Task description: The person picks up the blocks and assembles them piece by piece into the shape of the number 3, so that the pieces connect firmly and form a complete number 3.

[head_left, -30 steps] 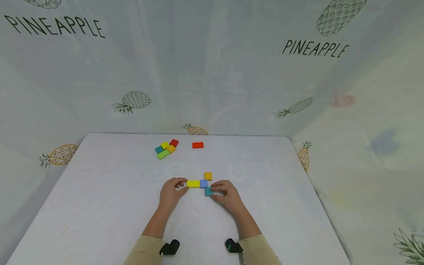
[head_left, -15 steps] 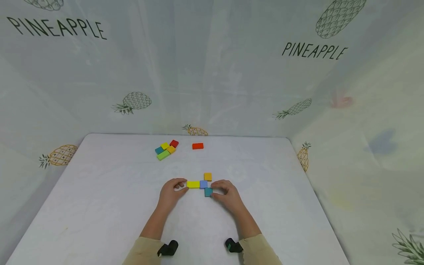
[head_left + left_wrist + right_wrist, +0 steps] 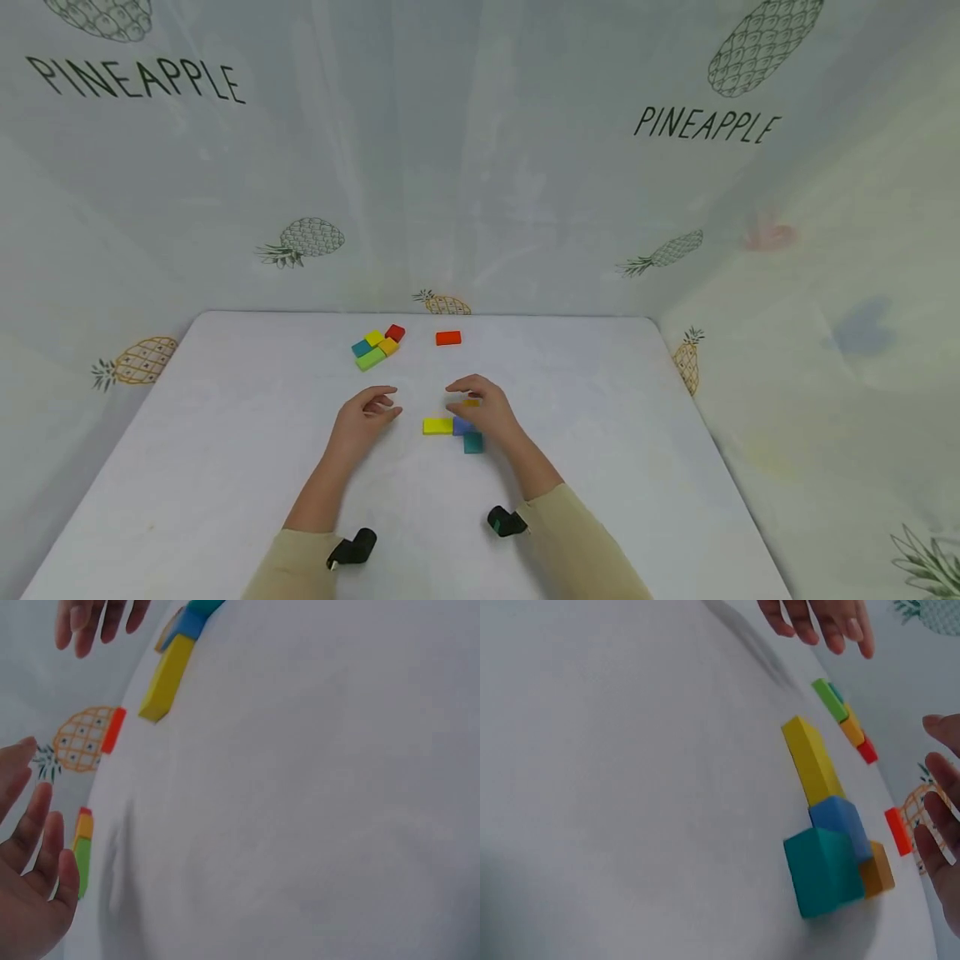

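A yellow oblong block (image 3: 437, 427) lies end to end with a blue block (image 3: 460, 426). A teal block (image 3: 473, 442) sits on the near side of the blue one, and an orange block (image 3: 879, 868) on its far side. My right hand (image 3: 486, 412) is raised over the blue and orange blocks, partly hiding both in the head view. Its fingers are spread with nothing between them, as the right wrist view shows. To the left of the yellow block, my left hand (image 3: 363, 423) hovers over the table, fingers loosely bent and holding nothing.
Farther back on the white table (image 3: 225, 433) is a cluster of several blocks, among them a green block (image 3: 371, 359) and a dark red block (image 3: 395, 332). An orange-red block (image 3: 448, 337) lies by itself to their right. A pineapple-print curtain hangs behind the table.
Both hands have let go of the blocks. The left hand has drawn back to the left, off the yellow block; the right has risen from the teal block and shifted left and away over the others.
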`<state>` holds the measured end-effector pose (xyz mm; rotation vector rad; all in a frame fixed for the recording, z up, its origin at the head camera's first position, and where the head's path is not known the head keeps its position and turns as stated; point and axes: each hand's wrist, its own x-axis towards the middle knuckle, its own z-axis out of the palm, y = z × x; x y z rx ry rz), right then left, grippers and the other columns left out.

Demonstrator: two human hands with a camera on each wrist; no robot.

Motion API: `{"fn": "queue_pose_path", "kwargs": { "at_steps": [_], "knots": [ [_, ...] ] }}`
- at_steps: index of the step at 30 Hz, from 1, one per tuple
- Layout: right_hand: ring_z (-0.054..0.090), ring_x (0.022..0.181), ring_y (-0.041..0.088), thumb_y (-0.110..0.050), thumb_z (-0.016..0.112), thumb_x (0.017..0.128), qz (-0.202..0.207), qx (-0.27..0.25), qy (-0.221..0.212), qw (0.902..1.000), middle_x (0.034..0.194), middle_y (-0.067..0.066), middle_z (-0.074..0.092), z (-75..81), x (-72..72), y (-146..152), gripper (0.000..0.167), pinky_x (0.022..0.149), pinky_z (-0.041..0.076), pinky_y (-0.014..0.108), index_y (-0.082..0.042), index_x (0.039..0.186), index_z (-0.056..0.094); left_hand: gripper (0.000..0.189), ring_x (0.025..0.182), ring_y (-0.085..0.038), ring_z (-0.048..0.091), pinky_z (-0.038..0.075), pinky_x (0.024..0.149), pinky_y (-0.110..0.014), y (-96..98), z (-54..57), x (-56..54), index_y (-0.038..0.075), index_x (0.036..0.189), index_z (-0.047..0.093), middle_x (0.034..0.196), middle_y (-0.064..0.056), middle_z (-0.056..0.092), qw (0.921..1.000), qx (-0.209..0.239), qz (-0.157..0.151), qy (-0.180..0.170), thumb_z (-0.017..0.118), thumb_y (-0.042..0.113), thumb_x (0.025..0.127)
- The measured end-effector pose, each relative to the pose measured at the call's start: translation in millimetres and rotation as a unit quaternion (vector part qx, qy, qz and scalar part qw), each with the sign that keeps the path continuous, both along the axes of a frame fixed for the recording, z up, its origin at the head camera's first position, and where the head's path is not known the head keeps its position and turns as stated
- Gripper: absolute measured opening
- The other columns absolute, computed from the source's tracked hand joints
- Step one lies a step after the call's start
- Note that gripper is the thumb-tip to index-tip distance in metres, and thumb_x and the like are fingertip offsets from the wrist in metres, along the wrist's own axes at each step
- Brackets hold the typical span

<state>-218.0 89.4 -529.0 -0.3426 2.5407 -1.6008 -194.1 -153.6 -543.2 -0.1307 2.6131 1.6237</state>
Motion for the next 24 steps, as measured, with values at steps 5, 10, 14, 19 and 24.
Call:
{"fn": "queue_pose_path", "kwargs": {
  "at_steps": [5, 10, 14, 19, 24],
  "knots": [
    [0.053, 0.113, 0.022, -0.017, 0.072, 0.089, 0.013, -0.004, -0.034, 0.9994, 0.115, -0.007, 0.062, 4.6, -20.1, -24.5, 0.028, 0.098, 0.043, 0.039, -0.012, 0.116, 0.070, 0.041, 0.100, -0.022, 0.057, 0.048, 0.088, -0.038, -14.8, 2.3, -5.1, 0.013, 0.129, 0.062, 0.108, -0.005, 0.063, 0.9998, -0.002, 0.017, 0.005, 0.072, 0.023, 0.090],
    [0.052, 0.111, 0.021, -0.018, 0.073, 0.089, 0.023, 0.019, -0.043, 0.9986, 0.112, -0.010, 0.063, 8.1, -40.2, -42.5, 0.028, 0.096, 0.045, 0.036, -0.013, 0.117, 0.071, 0.041, 0.100, -0.024, 0.058, 0.047, 0.089, -0.040, -25.7, 5.3, -6.7, 0.011, 0.129, 0.062, 0.108, -0.008, 0.064, 0.9995, 0.003, 0.029, 0.014, 0.072, 0.020, 0.090],
    [0.052, 0.110, 0.020, -0.019, 0.073, 0.089, 0.028, 0.052, -0.044, 0.9973, 0.114, -0.009, 0.062, 11.3, -52.8, -53.3, 0.029, 0.094, 0.046, 0.035, -0.015, 0.117, 0.071, 0.042, 0.101, -0.025, 0.058, 0.046, 0.090, -0.041, -31.2, 8.8, -5.6, 0.009, 0.130, 0.061, 0.109, -0.009, 0.064, 0.9993, 0.005, 0.032, 0.019, 0.071, 0.020, 0.091],
    [0.052, 0.111, 0.019, -0.022, 0.074, 0.088, 0.038, 0.083, -0.042, 0.9950, 0.117, -0.008, 0.061, 10.8, -68.2, -68.8, 0.031, 0.092, 0.047, 0.034, -0.017, 0.119, 0.070, 0.042, 0.101, -0.024, 0.058, 0.046, 0.090, -0.039, -41.0, 12.3, -3.4, 0.010, 0.130, 0.061, 0.109, -0.009, 0.064, 0.9988, 0.004, 0.042, 0.025, 0.071, 0.021, 0.091],
    [0.052, 0.113, 0.018, -0.022, 0.074, 0.088, 0.051, 0.095, -0.044, 0.9932, 0.120, -0.008, 0.060, 7.7, -79.9, -84.4, 0.032, 0.092, 0.047, 0.034, -0.021, 0.120, 0.070, 0.043, 0.102, -0.024, 0.057, 0.045, 0.091, -0.039, -50.8, 16.0, 1.2, 0.010, 0.131, 0.060, 0.110, -0.010, 0.063, 0.9985, 0.013, 0.047, 0.025, 0.071, 0.022, 0.091]
  ]
}}
